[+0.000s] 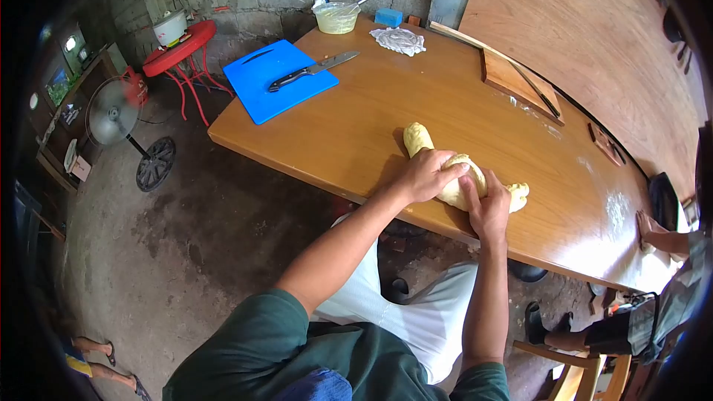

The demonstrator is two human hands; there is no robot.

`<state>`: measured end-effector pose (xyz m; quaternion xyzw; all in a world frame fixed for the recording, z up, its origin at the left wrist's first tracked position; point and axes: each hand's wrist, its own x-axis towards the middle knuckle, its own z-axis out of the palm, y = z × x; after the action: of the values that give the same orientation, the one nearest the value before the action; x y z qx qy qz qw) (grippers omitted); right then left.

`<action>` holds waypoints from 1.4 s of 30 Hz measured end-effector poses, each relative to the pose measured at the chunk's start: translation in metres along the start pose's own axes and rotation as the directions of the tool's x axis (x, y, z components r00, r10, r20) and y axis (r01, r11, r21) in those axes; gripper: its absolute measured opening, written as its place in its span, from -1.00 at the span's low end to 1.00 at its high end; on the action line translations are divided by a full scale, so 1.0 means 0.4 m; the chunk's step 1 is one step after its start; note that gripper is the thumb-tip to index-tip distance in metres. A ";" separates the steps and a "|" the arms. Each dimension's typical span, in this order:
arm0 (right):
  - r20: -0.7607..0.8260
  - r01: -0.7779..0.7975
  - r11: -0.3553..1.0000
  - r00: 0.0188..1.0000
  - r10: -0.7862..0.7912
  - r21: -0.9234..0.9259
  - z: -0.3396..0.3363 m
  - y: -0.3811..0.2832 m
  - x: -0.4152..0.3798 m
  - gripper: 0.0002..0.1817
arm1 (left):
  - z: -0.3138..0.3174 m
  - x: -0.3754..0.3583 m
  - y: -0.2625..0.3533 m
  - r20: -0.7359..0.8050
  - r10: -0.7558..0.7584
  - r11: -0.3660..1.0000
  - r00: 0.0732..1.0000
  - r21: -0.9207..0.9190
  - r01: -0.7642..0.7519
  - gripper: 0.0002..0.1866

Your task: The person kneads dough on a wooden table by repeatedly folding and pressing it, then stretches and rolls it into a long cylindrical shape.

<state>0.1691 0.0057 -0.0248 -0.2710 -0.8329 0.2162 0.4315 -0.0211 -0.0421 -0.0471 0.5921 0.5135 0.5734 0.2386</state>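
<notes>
A long roll of pale yellow dough (417,137) lies on the wooden table (356,126) near its front edge. My left hand (432,175) is closed around the middle of the dough, its thumb pressing on top. Just to the right, my right hand (486,206) also grips the dough, thumb pointing up toward the left thumb. A raised fold of dough shows between the two hands. Both ends stick out past them, the right one lumpy. My fingertips beneath the dough are hidden.
On the table are a blue cutting board (256,96) with a knife (312,72), a bowl (336,22) with a whisk, a crumpled cloth (399,41), a blue sponge (388,17) and wooden boards (512,82). Another person's hand (648,232) rests at the right end. A fan (115,113) stands left.
</notes>
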 end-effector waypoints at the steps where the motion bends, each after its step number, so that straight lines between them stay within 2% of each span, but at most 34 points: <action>1: 0.000 -0.006 0.998 1.000 0.006 -0.067 0.002 0.013 -0.002 -0.70 | -0.006 -0.004 0.008 0.001 0.000 1.000 1.000 0.001 0.000 -0.48; 3: -0.004 -0.013 0.991 1.000 0.013 -0.134 0.002 0.021 -0.001 -0.73 | -0.021 -0.010 0.038 0.112 -0.004 0.991 0.994 0.132 -0.011 -0.42; 4: -0.039 -0.047 0.994 0.998 0.043 -0.100 0.001 0.022 0.000 -0.73 | -0.013 -0.014 0.052 0.099 0.059 0.980 0.993 0.181 -0.076 -0.37; 5: -0.073 -0.081 0.995 0.994 0.076 -0.066 0.002 0.022 0.001 -0.70 | 0.004 -0.010 0.044 0.103 0.059 0.980 0.993 0.182 -0.077 -0.37; 6: -0.096 -0.105 0.994 0.990 0.105 0.011 -0.002 0.010 0.003 -0.65 | 0.024 -0.004 0.039 -0.049 0.249 0.951 0.967 0.201 -0.235 -0.37; 7: -0.094 -0.106 0.994 0.990 0.106 0.012 0.002 0.014 0.001 -0.65 | 0.035 -0.003 0.031 -0.195 0.427 0.893 0.883 0.243 -0.379 -0.36; 8: -0.091 -0.088 0.990 0.991 0.099 0.114 0.006 0.025 -0.001 -0.66 | 0.035 -0.004 0.021 -0.215 0.378 0.923 0.900 0.161 -0.349 -0.41; 9: -0.092 -0.069 0.975 0.992 0.090 0.213 0.004 0.033 0.000 -0.66 | 0.025 -0.007 0.038 -0.214 0.380 0.922 0.900 0.161 -0.351 -0.41; 10: -0.092 -0.069 0.975 0.992 0.090 0.212 -0.003 0.039 -0.001 -0.66 | 0.009 -0.015 0.060 -0.084 0.204 0.968 0.975 0.166 -0.189 -0.46; 11: -0.019 -0.139 0.974 0.989 0.145 0.180 -0.010 0.046 -0.005 -0.70 | -0.001 -0.020 0.073 0.048 0.014 0.981 0.999 0.194 -0.023 -0.50; 12: 0.051 -0.206 0.968 0.978 0.201 0.144 -0.017 0.042 -0.004 -0.71 | -0.002 -0.017 0.067 0.051 0.015 0.981 0.999 0.193 -0.025 -0.50; 13: 0.048 -0.208 0.968 0.978 0.203 0.142 -0.016 0.035 -0.004 -0.71 | -0.001 -0.015 0.056 0.023 0.020 0.985 1.000 0.173 -0.024 -0.55; 15: -0.070 0.026 1.000 0.997 -0.025 0.013 -0.001 -0.003 -0.001 -0.64 | 0.000 -0.011 0.039 0.002 0.023 0.989 1.000 0.147 -0.023 -0.58; 16: -0.238 0.129 0.992 0.963 -0.128 -0.014 0.005 -0.060 0.019 -0.54 | 0.001 -0.007 0.032 -0.039 0.019 0.989 0.999 0.147 -0.013 -0.58; 17: -0.241 0.115 0.993 0.963 -0.118 -0.028 0.008 -0.047 0.018 -0.54 | 0.006 -0.003 0.024 -0.075 0.013 0.990 0.997 0.141 -0.002 -0.56; 18: -0.118 0.056 0.998 0.992 -0.053 0.023 0.008 -0.020 0.009 -0.56 | -0.006 -0.003 0.039 -0.054 -0.045 0.975 0.998 0.216 0.056 -0.49; 19: 0.003 -0.013 0.998 1.000 0.012 0.062 -0.005 -0.006 0.004 -0.58 | -0.005 0.004 0.031 -0.049 -0.052 0.984 0.997 0.170 0.060 -0.46; 20: 0.027 -0.085 0.995 0.996 0.084 0.048 -0.014 0.001 -0.002 -0.60 | 0.001 -0.001 0.024 -0.077 -0.015 0.996 0.997 0.085 0.022 -0.39; 21: 0.050 -0.157 0.987 0.987 0.155 0.033 -0.017 -0.003 -0.003 -0.61 | -0.002 0.001 0.013 -0.039 -0.043 0.996 0.998 0.076 0.045 -0.38; 22: 0.038 -0.157 0.988 0.987 0.157 -0.008 -0.018 0.001 -0.004 -0.63 | -0.001 0.001 0.018 -0.034 -0.024 0.999 0.999 0.041 0.025 -0.40; 23: -0.021 -0.062 0.998 0.998 0.062 -0.029 -0.009 0.016 -0.005 -0.65 | -0.004 0.001 0.020 0.001 -0.027 1.000 1.000 0.007 0.027 -0.40; 26: -0.036 -0.137 0.988 0.990 0.139 0.070 -0.016 0.022 -0.005 -0.64 | -0.015 -0.003 0.046 0.109 -0.049 0.998 0.993 0.042 0.045 -0.45; 28: -0.037 -0.190 0.953 0.978 0.205 0.235 -0.016 0.032 -0.006 -0.61 | -0.005 -0.017 0.087 0.128 0.015 0.972 0.992 0.229 -0.045 -0.55; 29: -0.041 -0.198 0.952 0.976 0.213 0.233 -0.012 0.038 -0.006 -0.61 | -0.002 -0.015 0.084 0.137 0.013 0.973 0.990 0.226 -0.044 -0.55; 31: -0.018 -0.237 0.901 0.965 0.261 0.362 -0.006 0.052 -0.006 -0.58 | -0.001 -0.013 0.075 0.124 -0.036 0.986 0.992 0.168 0.014 -0.58; 33: 0.010 -0.242 0.898 0.967 0.256 0.367 -0.016 0.064 -0.008 -0.55 | 0.001 -0.017 0.070 0.113 0.001 0.987 0.994 0.160 -0.019 -0.57; 35: 0.080 -0.195 0.950 0.980 0.181 0.244 -0.016 0.070 -0.010 -0.51 | -0.001 -0.011 0.060 0.044 0.023 0.997 0.999 0.079 -0.027 -0.55; 36: 0.048 -0.086 0.988 0.996 0.080 0.132 -0.023 0.039 -0.007 -0.42 | -0.001 -0.007 0.047 0.014 0.077 0.993 0.997 0.084 -0.078 -0.50; 37: 0.050 -0.085 0.987 0.996 0.079 0.136 -0.017 0.016 0.002 -0.42 | -0.005 -0.007 0.046 0.013 0.076 0.993 0.997 0.087 -0.077 -0.50; 39: -0.156 0.035 0.998 0.987 -0.028 0.045 -0.004 -0.012 0.007 -0.42 | -0.010 -0.010 0.044 0.011 -0.050 0.997 0.999 -0.051 0.050 -0.43; 40: -0.156 0.035 0.998 0.987 -0.027 0.046 -0.005 -0.006 0.006 -0.42 | -0.020 -0.009 0.043 0.027 -0.074 0.997 0.997 0.019 0.073 -0.36; 42: 0.026 0.004 0.996 1.000 -0.002 -0.085 -0.016 0.020 -0.003 -0.47 | -0.019 -0.005 0.044 0.030 -0.082 0.997 0.996 0.016 0.081 -0.36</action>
<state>0.1771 0.0118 -0.0271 -0.2850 -0.8471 0.1835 0.4093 -0.0219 -0.0524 -0.0309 0.5810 0.5376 0.5505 0.2653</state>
